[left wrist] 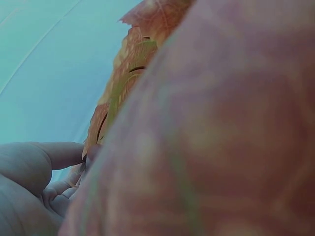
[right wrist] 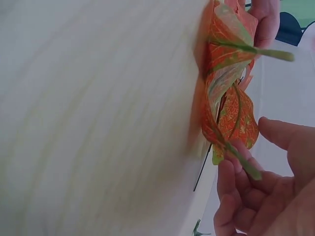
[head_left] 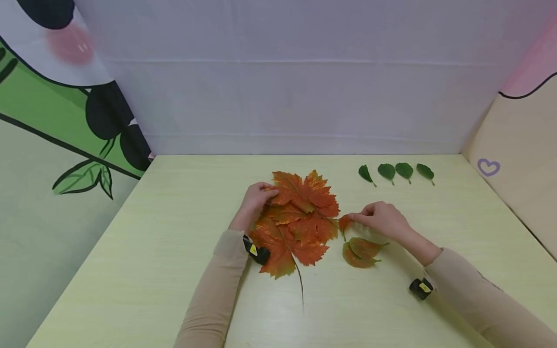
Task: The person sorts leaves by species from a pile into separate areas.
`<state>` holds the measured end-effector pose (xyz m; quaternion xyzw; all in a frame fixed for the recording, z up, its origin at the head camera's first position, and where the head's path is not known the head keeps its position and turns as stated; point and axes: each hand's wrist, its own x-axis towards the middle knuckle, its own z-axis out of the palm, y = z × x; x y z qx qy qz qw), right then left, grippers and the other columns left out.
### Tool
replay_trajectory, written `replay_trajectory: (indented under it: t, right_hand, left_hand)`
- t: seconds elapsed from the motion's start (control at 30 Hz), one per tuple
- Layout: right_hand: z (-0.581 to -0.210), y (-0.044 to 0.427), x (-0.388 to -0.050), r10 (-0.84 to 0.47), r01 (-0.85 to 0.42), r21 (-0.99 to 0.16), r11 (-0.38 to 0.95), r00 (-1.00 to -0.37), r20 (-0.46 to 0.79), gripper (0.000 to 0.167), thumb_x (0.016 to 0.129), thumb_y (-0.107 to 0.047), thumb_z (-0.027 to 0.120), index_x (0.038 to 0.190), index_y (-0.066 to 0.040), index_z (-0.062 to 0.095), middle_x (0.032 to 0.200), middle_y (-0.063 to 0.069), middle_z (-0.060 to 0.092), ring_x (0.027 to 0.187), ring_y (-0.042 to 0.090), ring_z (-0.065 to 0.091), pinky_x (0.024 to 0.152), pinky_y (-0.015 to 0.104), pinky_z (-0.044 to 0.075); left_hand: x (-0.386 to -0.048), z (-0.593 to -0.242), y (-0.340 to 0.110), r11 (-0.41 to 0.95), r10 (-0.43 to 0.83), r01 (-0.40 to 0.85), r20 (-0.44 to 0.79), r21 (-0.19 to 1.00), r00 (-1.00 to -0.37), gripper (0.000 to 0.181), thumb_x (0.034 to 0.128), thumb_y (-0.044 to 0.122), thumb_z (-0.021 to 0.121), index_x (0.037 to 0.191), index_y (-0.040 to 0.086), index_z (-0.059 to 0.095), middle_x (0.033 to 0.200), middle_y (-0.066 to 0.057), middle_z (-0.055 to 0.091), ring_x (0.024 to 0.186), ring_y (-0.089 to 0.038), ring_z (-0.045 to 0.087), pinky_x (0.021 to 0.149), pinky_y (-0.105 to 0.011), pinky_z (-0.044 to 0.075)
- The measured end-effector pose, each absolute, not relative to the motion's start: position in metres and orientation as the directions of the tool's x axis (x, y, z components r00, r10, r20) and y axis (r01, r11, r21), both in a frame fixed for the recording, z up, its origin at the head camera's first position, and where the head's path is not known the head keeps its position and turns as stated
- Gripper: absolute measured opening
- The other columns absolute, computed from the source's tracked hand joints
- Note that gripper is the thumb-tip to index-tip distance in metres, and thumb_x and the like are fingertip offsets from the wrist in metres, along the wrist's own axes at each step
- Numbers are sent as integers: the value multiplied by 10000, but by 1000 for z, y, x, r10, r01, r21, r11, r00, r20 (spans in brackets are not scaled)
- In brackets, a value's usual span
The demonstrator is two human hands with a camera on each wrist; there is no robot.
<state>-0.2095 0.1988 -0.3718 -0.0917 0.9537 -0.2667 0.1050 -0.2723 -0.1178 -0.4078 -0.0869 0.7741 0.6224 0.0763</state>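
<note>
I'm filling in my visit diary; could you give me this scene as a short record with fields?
Left hand: pinches the pile of large orange leaves at its far left edge
Right hand: pinches a small orange leaf beside the pile
Pile: large leaves overlapping, one long stem pointing toward the person
Reddish-green leaves: two, overlapping, nearer the person than the right hand
Green leaves: four, in a row at the far right
Table: pale, wood-grained

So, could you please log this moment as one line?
left hand: pinches large orange leaf | right hand: holds small orange leaf | two orange-green leaves: on table | four green leaves: farther back
</note>
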Motion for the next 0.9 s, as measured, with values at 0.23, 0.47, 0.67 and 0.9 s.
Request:
replay_trajectory:
  t: [0.23, 0.47, 0.67, 0.9]
  right_hand:
    - [-372, 197, -214, -247, -135, -556, 820, -960, -131, 329, 854, -382, 595, 853, -68, 693, 712, 33, 626, 619, 144, 472, 556, 268, 363]
    - [-369, 197, -219, -267, -156, -589, 793, -958, -107, 244, 870, -272, 584, 869, -52, 690, 784, 42, 665, 672, 138, 536, 602, 273, 414]
    - [-362, 201, -222, -257, -148, -611, 778, -962, -94, 241, 889, -249, 558, 913, -36, 666, 833, 74, 678, 688, 172, 619, 605, 287, 450]
    - [-355, 212, -226, -231, -154, -593, 791, -972, -55, 239, 916, -215, 526, 968, -3, 625, 848, 111, 672, 730, 240, 627, 571, 282, 442]
  left_hand:
    - [-271, -408, -118, 211, -39, -229, -225, 950, -973, 236, 868, 144, 610, 1062, 14, 579, 811, -5, 557, 636, -108, 522, 631, -245, 446]
    - [-270, -406, -118, 211, -41, -224, -221, 951, -975, 227, 869, 144, 609, 1052, 12, 578, 807, -10, 555, 634, -112, 521, 631, -246, 446]
    - [-270, -407, -118, 213, -43, -230, -226, 950, -973, 218, 870, 147, 609, 1047, 24, 582, 802, -12, 554, 649, -127, 518, 622, -249, 440]
    - [-271, -406, -118, 205, -50, -251, -246, 946, -968, 220, 871, 148, 611, 1060, 38, 581, 838, -33, 562, 669, -145, 527, 623, -254, 447]
